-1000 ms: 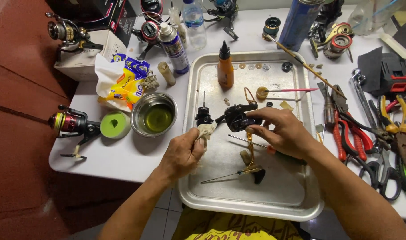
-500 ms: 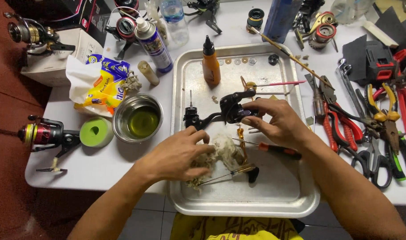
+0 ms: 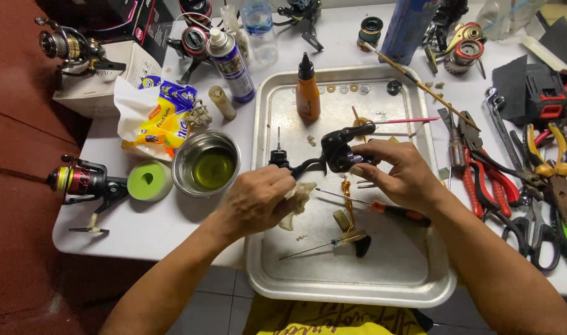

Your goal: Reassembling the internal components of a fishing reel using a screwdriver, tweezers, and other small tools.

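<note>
Over the metal tray (image 3: 420,260), the right hand (image 3: 398,174) holds a black fishing-reel body (image 3: 340,149), its fingers closed around the rounded housing from the right side. The reel's stem and foot run leftward to a small black end piece (image 3: 278,158) with a thin pin standing up from it. The left hand (image 3: 255,201) sits just below that stem, its fingers curled shut on a crumpled, dirty-white rag (image 3: 296,198) that it presses against the underside of the stem.

The reel body looks rigid and fairly dense for its size, a hard casting rather than anything that gives. Its surface probably carries oil or grease, given the rag and the bowl of yellowish liquid (image 3: 212,167) on the bench (image 3: 141,229) beside the tray, so it may well be slippery. The broad housing is the sound place to grip, as the right hand does; the thin pin and the narrow stem look like the parts most likely to bend or slip if squeezed. The rag is soft and limp and moulds to whatever it wipes.

On the tray lie a red-handled screwdriver (image 3: 389,211), a brass part (image 3: 347,205), a small brush (image 3: 333,243) and an orange dropper bottle (image 3: 307,93). Pliers (image 3: 482,180) and other tools lie to the right.
</note>
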